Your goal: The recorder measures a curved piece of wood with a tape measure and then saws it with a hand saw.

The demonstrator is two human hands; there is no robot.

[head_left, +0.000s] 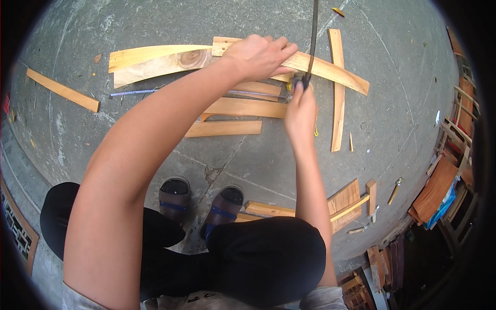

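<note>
My left hand point(261, 54) presses down on a light wooden plank point(336, 71), its fingers bent over the far edge. The plank's right end lies across another wooden slat point(337, 116). In my right hand point(299, 108) is the dark handle of a saw; its long thin blade point(313, 36), seen nearly edge-on, crosses the plank just right of my left hand. Where the blade meets the wood is partly hidden by the handle. Left of my left hand lies a pale board with a knot point(160, 67). A wider wooden strip point(243, 107) sits nearer to me.
A thin blue-purple rod point(134, 93) and a short slat point(64, 90) lie on the concrete floor point(387, 119). My sandals point(222, 206) are below. At lower right are wood pieces point(345, 204) and a hammer point(395, 191). Stacked scrap wood point(436, 186) lines the right edge.
</note>
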